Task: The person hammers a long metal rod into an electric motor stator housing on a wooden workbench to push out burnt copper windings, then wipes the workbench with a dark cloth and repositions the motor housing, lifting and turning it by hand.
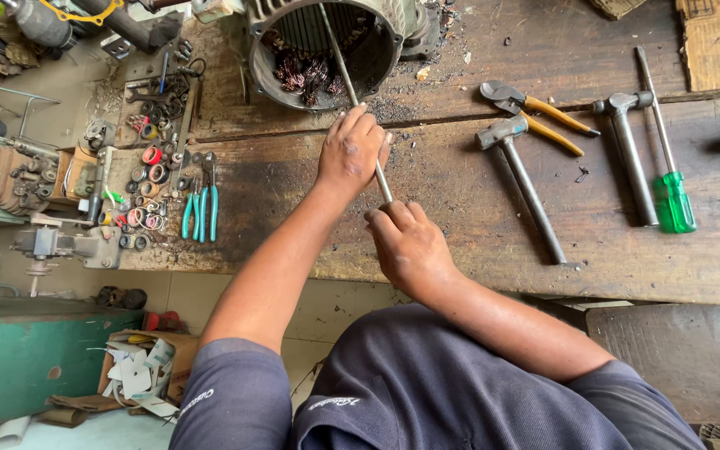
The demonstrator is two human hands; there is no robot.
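Here the wooden worktop [477,208] fills the middle of the frame. At top centre sits a round motor housing [327,50] with copper windings inside. A long metal rod [352,92] runs from it down to the centre, where the left hand [352,154] and right hand [406,242] each close their grip around it. Two hammers [527,183] lie at right, beside a green-handled screwdriver [668,167].

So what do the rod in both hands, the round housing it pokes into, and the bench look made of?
Rod: bare grey steel by its dull sheen, gripped by the left hand and right hand. Housing: grey cast metal, matte; the wire tufts inside look like copper. Bench: unfinished wood, grain and stains showing.
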